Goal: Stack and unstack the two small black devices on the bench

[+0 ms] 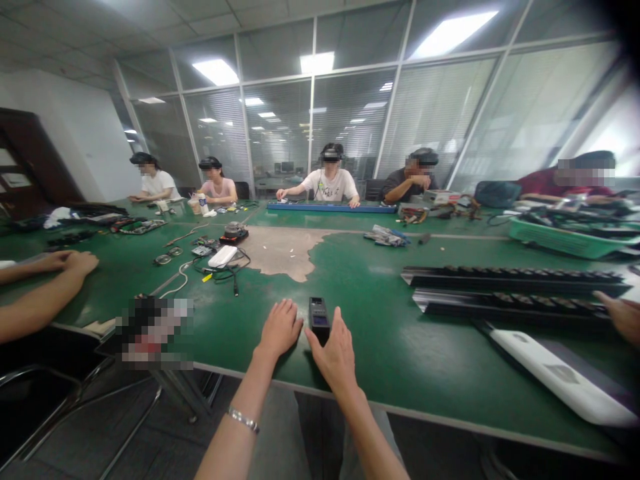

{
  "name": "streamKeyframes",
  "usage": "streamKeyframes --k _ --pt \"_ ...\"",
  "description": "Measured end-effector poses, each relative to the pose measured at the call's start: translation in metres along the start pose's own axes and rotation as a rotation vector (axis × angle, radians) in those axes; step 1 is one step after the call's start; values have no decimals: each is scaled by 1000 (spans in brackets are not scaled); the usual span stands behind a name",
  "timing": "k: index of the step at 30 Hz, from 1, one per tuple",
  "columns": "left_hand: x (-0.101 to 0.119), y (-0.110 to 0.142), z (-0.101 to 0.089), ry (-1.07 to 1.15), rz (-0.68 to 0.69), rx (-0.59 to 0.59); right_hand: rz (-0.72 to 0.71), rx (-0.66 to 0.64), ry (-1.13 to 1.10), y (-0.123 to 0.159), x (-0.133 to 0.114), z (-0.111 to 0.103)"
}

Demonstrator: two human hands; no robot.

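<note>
A small black handheld device [319, 317] with a little screen and buttons is on the green table in front of me. My right hand [337, 357] is around its near end, thumb on the left and straightened fingers along the right side. The thumb and fingers are spread; a firm grip does not show. To the left of the device, my left hand [281, 327] rests palm down on the tabletop, fingers extended, holding nothing. A metal bracelet [243, 420] circles my left wrist.
Two long black rails [500, 303] and a white elongated device [555, 373] lie to the right. Ahead left are a white box [223, 257] and cables. A green basket [555, 239] stands far right. Other people sit around the table [380, 360]; a co-worker's hands [77, 263] are at left.
</note>
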State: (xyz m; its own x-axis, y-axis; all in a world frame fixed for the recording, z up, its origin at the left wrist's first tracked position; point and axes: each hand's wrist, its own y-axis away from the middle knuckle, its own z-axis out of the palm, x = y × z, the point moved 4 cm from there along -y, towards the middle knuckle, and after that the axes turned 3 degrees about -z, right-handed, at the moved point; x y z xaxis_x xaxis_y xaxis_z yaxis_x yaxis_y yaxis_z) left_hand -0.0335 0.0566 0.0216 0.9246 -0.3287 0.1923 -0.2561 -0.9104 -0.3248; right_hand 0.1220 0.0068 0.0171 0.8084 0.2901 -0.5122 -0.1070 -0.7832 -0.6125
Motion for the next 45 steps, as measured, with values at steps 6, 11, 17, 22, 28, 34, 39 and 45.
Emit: streamKeyframes --k 6,11,17,22,28,34,39,45 --pt "0 2 1 -6 -14 -3 25 -30 -55 3 3 -2" --pt "1 3 0 -17 -5 -10 25 -34 -53 4 3 -3" --pt "3 3 -2 -29 -6 -11 -9 -26 -37 4 6 0" --pt "5 3 -6 -35 -4 -5 8 -34 -6 3 3 2" --pt "4 4 -8 -31 -6 -4 17 -76 40 -2 -3 4" --pt "2 6 -9 -20 -10 4 31 -102 23 -2 -1 9" --pt "1 6 -11 -9 -13 -6 52 -57 -66 -8 -7 1" --pt "1 7 -10 -8 -7 -13 99 53 -110 -25 -11 -32"
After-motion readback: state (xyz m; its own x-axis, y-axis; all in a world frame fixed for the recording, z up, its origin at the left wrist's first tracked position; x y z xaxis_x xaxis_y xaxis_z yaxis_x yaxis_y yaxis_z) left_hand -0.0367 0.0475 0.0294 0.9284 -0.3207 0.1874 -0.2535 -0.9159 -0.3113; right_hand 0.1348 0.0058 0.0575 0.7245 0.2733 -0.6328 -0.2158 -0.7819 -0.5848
